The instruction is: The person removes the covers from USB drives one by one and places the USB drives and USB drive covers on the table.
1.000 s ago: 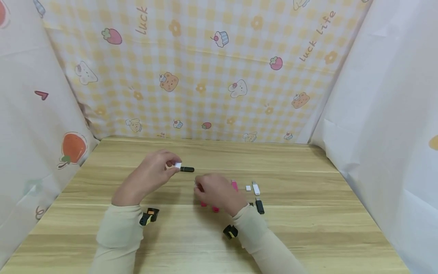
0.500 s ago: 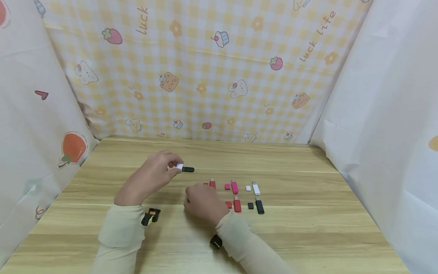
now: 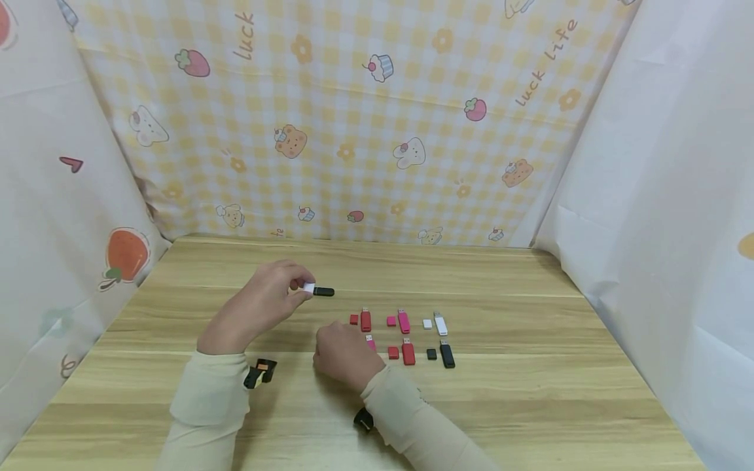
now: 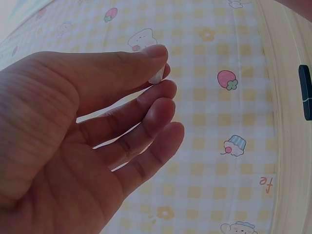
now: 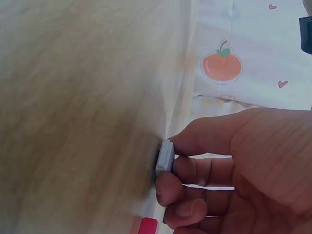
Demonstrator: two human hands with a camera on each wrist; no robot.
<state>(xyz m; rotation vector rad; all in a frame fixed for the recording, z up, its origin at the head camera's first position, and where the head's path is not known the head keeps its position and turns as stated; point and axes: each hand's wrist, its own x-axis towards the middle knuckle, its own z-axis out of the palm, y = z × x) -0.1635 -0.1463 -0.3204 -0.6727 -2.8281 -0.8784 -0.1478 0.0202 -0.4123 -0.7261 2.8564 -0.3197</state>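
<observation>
In the head view my left hand (image 3: 265, 297) pinches a small white cap (image 3: 309, 287) between thumb and index finger; mostly fingertips cover it in the left wrist view. Beside it a black USB stick (image 3: 324, 292) lies on the table, crosswise, with a thin line near one end. My right hand (image 3: 343, 354) is low over the table, left of the rows of sticks. In the right wrist view its thumb and fingers pinch a white USB stick (image 5: 165, 157), only one end of which shows. A pink stick (image 3: 370, 343) is partly hidden behind this hand.
On the wooden table (image 3: 530, 392) lie uncapped sticks with caps at their left: red (image 3: 366, 320), pink (image 3: 403, 322) and white (image 3: 441, 324) behind, another red (image 3: 408, 352) and a black one (image 3: 448, 354) in front. A patterned curtain (image 3: 353, 118) stands behind the table.
My right hand has moved left and toward me, still pinching, and uncovered several sticks and caps. The left hand has shifted only slightly right with the white cap.
</observation>
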